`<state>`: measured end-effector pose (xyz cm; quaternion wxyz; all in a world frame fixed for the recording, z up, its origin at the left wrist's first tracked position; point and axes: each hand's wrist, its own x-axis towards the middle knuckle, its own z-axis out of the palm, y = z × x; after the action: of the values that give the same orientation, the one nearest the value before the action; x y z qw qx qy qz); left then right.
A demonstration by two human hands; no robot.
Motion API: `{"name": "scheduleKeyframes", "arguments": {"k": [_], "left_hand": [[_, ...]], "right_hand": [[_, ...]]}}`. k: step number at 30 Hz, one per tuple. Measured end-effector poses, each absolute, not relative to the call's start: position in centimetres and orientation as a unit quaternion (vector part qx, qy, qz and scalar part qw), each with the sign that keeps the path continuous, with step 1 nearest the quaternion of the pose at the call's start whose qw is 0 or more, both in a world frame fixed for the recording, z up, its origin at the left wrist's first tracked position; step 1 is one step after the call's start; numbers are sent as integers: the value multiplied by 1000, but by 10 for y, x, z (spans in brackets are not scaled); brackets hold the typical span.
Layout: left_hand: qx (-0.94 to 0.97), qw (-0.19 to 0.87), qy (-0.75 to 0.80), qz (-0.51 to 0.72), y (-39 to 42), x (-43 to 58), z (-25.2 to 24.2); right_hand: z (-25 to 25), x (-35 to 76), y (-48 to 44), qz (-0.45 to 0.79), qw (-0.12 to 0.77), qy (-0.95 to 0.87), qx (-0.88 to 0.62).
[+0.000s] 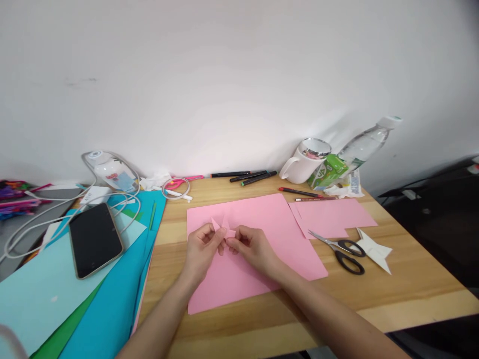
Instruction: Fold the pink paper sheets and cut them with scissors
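Between my two hands is a small folded piece of pink paper (pixel 220 227) with pointed tips sticking up. My left hand (pixel 202 247) pinches it from the left, thumb on top. From the right, the thumb and fingers of my right hand (pixel 252 244) are closed on its right edge. Part of the folded paper is hidden behind my fingers. Both hands are over a large sheet of pink paper (pixel 277 219) lying flat on the wooden table.
Right of the sheet lie pink paper strips (pixel 333 218), black-handled scissors (pixel 344 252) and a white paper star (pixel 374 251). A white mug (pixel 301 162), green carton (pixel 328 172), bottle (pixel 368 142) and markers (pixel 254 176) line the wall. Leftward, a phone (pixel 95 239) and cable rest on coloured paper (pixel 112 304).
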<state>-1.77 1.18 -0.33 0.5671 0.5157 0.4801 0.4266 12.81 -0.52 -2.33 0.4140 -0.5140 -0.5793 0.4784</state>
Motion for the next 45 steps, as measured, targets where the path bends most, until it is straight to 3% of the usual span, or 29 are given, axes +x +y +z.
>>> {"name": "scheduleKeyframes", "arguments": {"k": [13, 22, 31, 36, 45], "left_hand": [[507, 554, 491, 441, 17, -25, -10], [488, 562, 458, 486, 17, -19, -2], [510, 484, 498, 508, 13, -19, -4], [537, 491, 474, 495, 8, -17, -5], [489, 600, 425, 469, 16, -17, -1]], "right_hand": [[-20, 124, -8, 560, 429, -518, -484], [-21, 132, 5, 664, 506, -325, -445], [-20, 144, 15, 717, 555, -162, -391], [-22, 145, 15, 705, 574, -159, -386], [-23, 137, 9, 643, 584, -266, -418]]}}
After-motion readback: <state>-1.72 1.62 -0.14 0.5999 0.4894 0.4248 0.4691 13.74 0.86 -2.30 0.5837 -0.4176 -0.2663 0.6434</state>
